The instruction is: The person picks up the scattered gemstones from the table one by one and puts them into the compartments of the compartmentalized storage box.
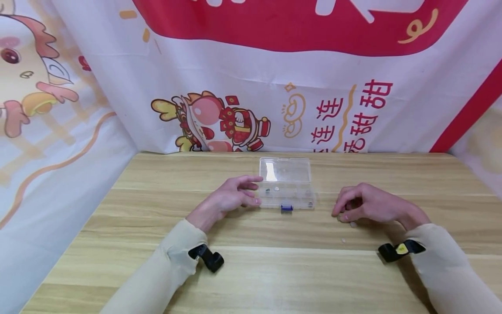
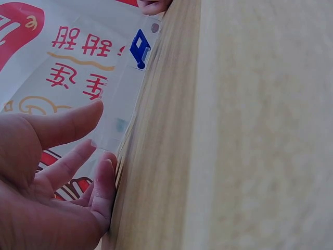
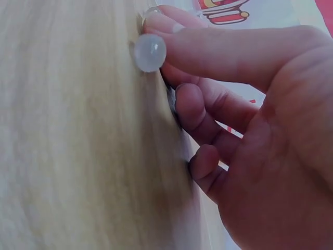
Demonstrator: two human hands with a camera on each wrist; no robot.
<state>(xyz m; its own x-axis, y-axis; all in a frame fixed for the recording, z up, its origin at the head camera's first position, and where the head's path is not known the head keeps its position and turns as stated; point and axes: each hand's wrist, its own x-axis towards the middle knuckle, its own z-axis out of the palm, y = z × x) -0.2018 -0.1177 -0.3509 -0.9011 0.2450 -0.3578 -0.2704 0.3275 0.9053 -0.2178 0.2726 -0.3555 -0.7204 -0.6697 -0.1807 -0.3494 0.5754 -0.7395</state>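
A clear plastic compartment box [image 1: 270, 204] with its lid [image 1: 292, 170] raised and a blue latch [image 1: 286, 208] sits before me. Inside are a dark green piece [image 1: 268, 190], a white piece [image 1: 276, 189] and a dark one [image 1: 310, 204]. At the box's left end rests my left hand [image 1: 235, 192], thumb near the front corner and fingers extended along the side. To the right, my right hand [image 1: 368, 204] pinches a small bead [image 3: 152, 10] between thumb and forefinger, mostly covered by the fingertips. A translucent round bead [image 3: 151, 53] lies beside the thumb.
Another small pale bead [image 1: 343, 240] lies on the wooden table [image 1: 274, 279], nearer to me. Behind the table hangs a printed cloth [image 1: 243, 61], and a second cloth [image 1: 70, 183] covers the left side.
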